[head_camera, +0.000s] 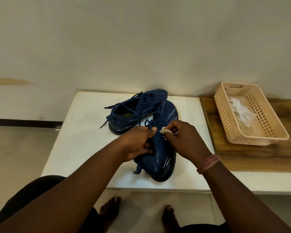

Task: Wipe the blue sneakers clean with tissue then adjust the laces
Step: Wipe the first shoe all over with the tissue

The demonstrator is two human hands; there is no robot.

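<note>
White table (84, 148): left hand (138, 143) hides sneaker (160, 157) opening.

Light: soft, even, moderately bright indoors
Shadows: faint
Focus: slightly soft overall
Edges: wide-angle bending

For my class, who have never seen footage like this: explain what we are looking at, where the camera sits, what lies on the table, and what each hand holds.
No machine here: a person wears a camera on the head, looking down at their own arms. On the white table lie two blue sneakers. The left hand grips the near sneaker at its opening. The right hand pinches a crumpled tissue against it. The far sneaker lies untouched, laces loose. A beige basket to the right holds used tissue.
</note>
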